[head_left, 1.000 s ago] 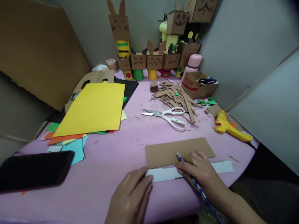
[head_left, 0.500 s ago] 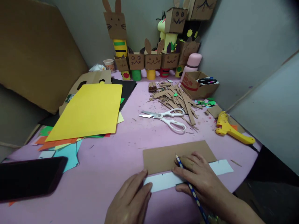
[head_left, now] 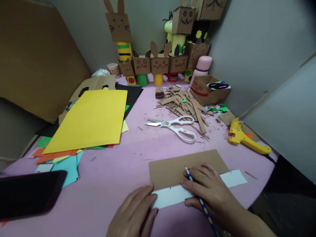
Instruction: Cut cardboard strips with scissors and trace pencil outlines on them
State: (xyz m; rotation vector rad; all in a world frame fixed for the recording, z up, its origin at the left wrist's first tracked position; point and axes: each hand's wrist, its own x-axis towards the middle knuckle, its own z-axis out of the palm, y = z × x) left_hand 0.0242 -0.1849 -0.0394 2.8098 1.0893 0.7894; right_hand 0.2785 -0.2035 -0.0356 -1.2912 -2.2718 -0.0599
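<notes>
A brown cardboard piece (head_left: 170,169) lies flat on the table, with a white paper strip (head_left: 169,196) along its near edge. My left hand (head_left: 134,209) grips the strip's left end, its fingertips touching the cardboard's near left corner. A blue pencil with pale dots (head_left: 206,210) is in my closed right hand (head_left: 209,184), its point directed away from me over the cardboard. That same hand rests across the middle of the strip and presses on the cardboard. Small dark marks show on the strip's upper edge between my hands.
Beyond the cardboard lie open white-handled scissors (head_left: 172,124) and a heap of cardboard scraps (head_left: 187,102). A yellow glue gun (head_left: 247,136) is at right. Yellow paper (head_left: 91,120) and a dark phone-like device (head_left: 32,194) are at left. Cardboard animal figures (head_left: 159,64) stand behind.
My left thumb has drawn back from the strip's top, and the strip's left end sits slightly lower. My right hand keeps the pencil in nearly the same place. The view has shifted slightly.
</notes>
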